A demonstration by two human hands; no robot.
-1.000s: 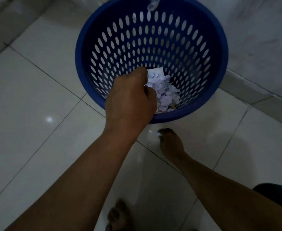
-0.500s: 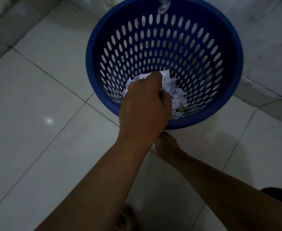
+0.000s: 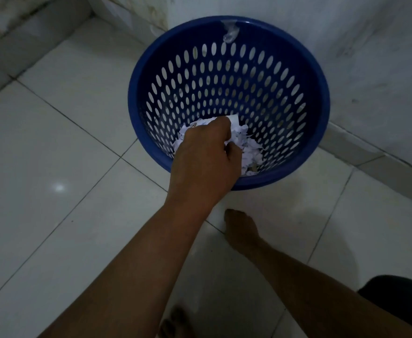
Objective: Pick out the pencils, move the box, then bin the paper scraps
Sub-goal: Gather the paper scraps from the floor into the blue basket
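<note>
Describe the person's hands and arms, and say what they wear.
Nothing is worn. The left hand and right hand are ungloved, with no ring, watch or bracelet on the parts that show. No sleeve appears on either arm up to the picture's edge.

A second ago the white paper scraps (image 3: 248, 147) showed only at the right side of the left hand (image 3: 205, 164). Now some also show at its left side, against the wall of the blue bin (image 3: 321, 113). The right hand (image 3: 240, 228) was half hidden under the left wrist half a second ago. It is in plain sight again, farther from the bin's near rim than before. The small white scrap seen at its fingertips a second ago does not show now.
</note>
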